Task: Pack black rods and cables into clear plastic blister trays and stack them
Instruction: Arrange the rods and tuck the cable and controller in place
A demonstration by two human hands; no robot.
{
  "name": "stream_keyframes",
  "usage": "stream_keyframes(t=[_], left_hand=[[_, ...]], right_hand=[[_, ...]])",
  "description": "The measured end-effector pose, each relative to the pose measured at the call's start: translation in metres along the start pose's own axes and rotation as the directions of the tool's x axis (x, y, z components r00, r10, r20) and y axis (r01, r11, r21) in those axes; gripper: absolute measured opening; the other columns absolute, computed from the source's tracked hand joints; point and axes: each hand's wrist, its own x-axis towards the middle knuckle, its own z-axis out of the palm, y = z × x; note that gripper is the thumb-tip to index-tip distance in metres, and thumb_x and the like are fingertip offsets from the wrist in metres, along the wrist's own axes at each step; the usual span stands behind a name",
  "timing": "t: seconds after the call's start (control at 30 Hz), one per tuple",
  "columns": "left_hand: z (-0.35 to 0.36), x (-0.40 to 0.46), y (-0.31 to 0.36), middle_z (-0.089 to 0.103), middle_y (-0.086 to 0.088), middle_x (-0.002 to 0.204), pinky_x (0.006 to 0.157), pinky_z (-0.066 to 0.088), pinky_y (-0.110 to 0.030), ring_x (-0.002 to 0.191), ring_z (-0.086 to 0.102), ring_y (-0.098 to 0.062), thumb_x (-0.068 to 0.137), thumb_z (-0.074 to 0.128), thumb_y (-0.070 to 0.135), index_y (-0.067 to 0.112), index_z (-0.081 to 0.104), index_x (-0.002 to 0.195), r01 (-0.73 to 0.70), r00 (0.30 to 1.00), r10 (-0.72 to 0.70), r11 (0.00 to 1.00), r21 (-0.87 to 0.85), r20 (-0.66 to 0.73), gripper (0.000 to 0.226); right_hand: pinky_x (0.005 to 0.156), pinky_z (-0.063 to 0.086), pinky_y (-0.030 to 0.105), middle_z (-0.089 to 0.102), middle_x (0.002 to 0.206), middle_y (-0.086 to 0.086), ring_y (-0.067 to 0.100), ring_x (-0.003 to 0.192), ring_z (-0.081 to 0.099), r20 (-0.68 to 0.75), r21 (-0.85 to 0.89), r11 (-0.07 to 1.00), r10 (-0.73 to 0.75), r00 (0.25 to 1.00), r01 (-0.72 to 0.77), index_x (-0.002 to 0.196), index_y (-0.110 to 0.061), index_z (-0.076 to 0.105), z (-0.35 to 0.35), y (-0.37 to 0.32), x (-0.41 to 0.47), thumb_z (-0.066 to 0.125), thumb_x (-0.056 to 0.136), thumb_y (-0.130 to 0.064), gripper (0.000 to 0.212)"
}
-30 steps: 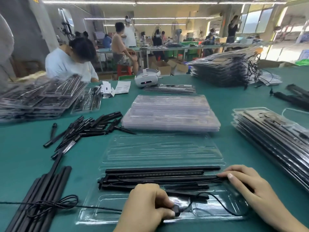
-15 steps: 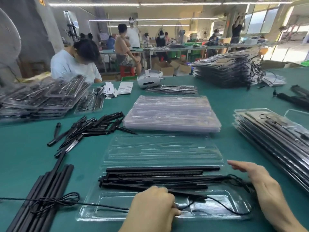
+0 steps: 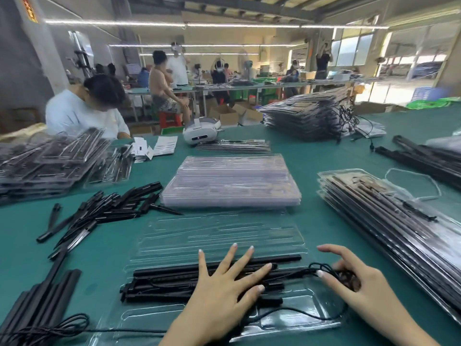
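- The left hand (image 3: 222,290) lies flat with its fingers straight and spread apart; they press down on the black rods (image 3: 169,283) that lie in the open blister tray (image 3: 214,236).
- Under the left fingertips the rods run side by side from left to right, and their left ends reach well past the thumb side of this hand.
- The right hand (image 3: 361,288) is at the right end of the rods. Its fingers are curled over a small bundle of black cable (image 3: 348,279); the index finger and the little finger stick out a bit. The bundle touches the fingers, but I cannot tell how firmly it is held.
- From the bundle one thin cable line goes below the right palm, loops through the near part of the tray and passes under the left wrist.
- The clear lid half of the tray lies open just beyond the fingertips of both hands, flat on the green table (image 3: 311,156).
- Further beyond the fingertips is a stack of empty clear trays (image 3: 230,181).
- To the right of the right hand, near it, is a stack of packed trays (image 3: 399,221).
- To the left of the left hand, apart from it, lie loose black short rods (image 3: 109,211) in a heap, and closer to the near edge some long black bars (image 3: 37,305) with a cable coil over them.
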Motion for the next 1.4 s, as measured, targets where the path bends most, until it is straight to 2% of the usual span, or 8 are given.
stream_keyframes(t=[0.1,0.23,0.37,0.53,0.73,0.93,1.2,1.4], left_hand=[[0.000,0.001,0.000,-0.025,0.034,0.147,0.101,-0.030,-0.061,0.134,-0.036,0.001,0.093,0.009,0.065,0.080,-0.013,0.121,0.005,1.000,-0.005,1.000,-0.002,0.019,0.038],[-0.002,0.002,0.002,-0.026,0.033,0.147,0.103,-0.029,-0.060,0.134,-0.037,0.001,0.094,0.012,0.065,0.080,-0.012,0.120,0.011,0.999,-0.011,1.000,-0.015,0.038,0.039],[-0.001,0.002,0.001,-0.025,0.034,0.147,0.103,-0.030,-0.058,0.133,-0.037,0.002,0.093,0.012,0.066,0.079,-0.013,0.122,0.010,0.999,-0.009,1.000,-0.029,0.041,0.040],[0.002,0.003,0.002,-0.024,0.035,0.147,0.103,-0.031,-0.057,0.133,-0.036,0.002,0.094,0.013,0.064,0.081,-0.013,0.118,0.018,1.000,-0.017,0.999,-0.028,0.015,0.039],[0.002,0.003,0.002,-0.022,0.034,0.148,0.104,-0.030,-0.058,0.134,-0.035,0.002,0.094,0.013,0.063,0.082,-0.012,0.117,0.025,1.000,-0.025,0.999,-0.029,0.005,0.039],[0.002,0.002,0.002,-0.022,0.035,0.148,0.103,-0.029,-0.059,0.132,-0.037,0.004,0.064,-0.010,0.090,0.081,-0.013,0.118,0.028,0.999,-0.028,0.999,-0.038,0.017,0.055],[0.002,0.001,0.000,-0.023,0.035,0.148,0.102,-0.030,-0.059,0.131,-0.039,0.004,0.059,-0.003,0.095,0.079,-0.016,0.120,0.004,1.000,-0.003,0.999,-0.040,0.012,0.065],[0.000,0.000,0.002,-0.019,0.035,0.149,0.103,-0.030,-0.057,0.133,-0.036,0.005,0.061,-0.015,0.090,0.081,-0.011,0.120,0.015,1.000,-0.014,0.996,-0.091,0.009,0.060]], right_hand=[[0.057,0.034,0.018,0.061,0.075,0.004,0.006,0.053,0.039,0.072,0.099,0.995,-0.013,0.997,0.006,0.111,-0.044,0.060,-0.007,0.005,0.005,0.059,0.082,-0.046,0.030],[0.067,0.045,0.026,0.069,0.085,0.011,0.030,0.072,0.057,0.345,0.414,0.865,0.140,0.928,-0.284,0.112,-0.037,0.064,-0.031,0.018,0.018,0.036,0.101,-0.027,0.031],[0.085,0.045,0.023,0.067,0.114,0.017,0.029,0.102,0.061,0.545,0.427,0.852,0.025,0.838,-0.303,0.126,-0.026,0.055,-0.055,0.033,0.026,0.061,0.092,-0.029,0.035],[0.098,0.046,0.031,0.064,0.123,0.019,0.027,0.114,0.061,0.692,0.418,0.894,-0.200,0.694,-0.160,0.123,-0.006,0.062,-0.054,0.021,0.030,0.053,0.094,0.001,0.031],[0.081,0.053,0.041,0.066,0.095,-0.006,0.020,0.090,0.063,0.237,0.235,0.952,-0.254,0.938,0.198,0.101,-0.028,0.077,-0.039,-0.004,0.025,0.077,0.075,-0.046,0.032],[0.095,0.048,0.029,0.069,0.113,-0.002,0.018,0.110,0.064,0.154,0.301,0.920,-0.307,0.939,0.251,0.106,-0.029,0.068,-0.022,-0.012,0.030,0.062,0.084,-0.006,0.032],[0.073,0.044,0.018,0.055,0.075,0.007,0.019,0.064,0.051,-0.104,0.134,0.972,-0.179,0.978,0.192,0.141,-0.057,0.029,-0.008,-0.014,0.034,0.065,0.079,-0.027,0.078],[0.050,0.030,0.012,0.043,0.053,0.000,0.002,0.048,0.035,-0.065,0.014,0.987,-0.157,0.985,0.159,0.090,-0.043,0.065,-0.010,-0.021,0.022,0.070,0.082,-0.005,0.039]])
